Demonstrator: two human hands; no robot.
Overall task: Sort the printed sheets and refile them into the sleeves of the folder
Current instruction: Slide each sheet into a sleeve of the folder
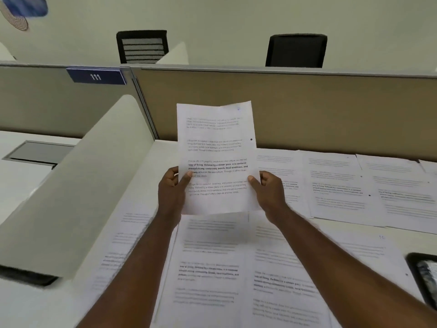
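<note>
I hold one printed sheet [216, 147] upright above the desk, its text facing me. My left hand [171, 192] pinches its left edge, thumb on the front. My right hand [267, 192] pinches its right edge the same way. Several other printed sheets [210, 268] lie flat on the white desk below and to the right [338, 185], some overlapping. No folder with sleeves shows clearly in this view.
A curved grey divider [78, 185] stands to the left of the desk. A tan partition wall [307, 110] closes the back. A dark object [423, 278] lies at the desk's right edge. Two black chairs [142, 46] stand beyond the partition.
</note>
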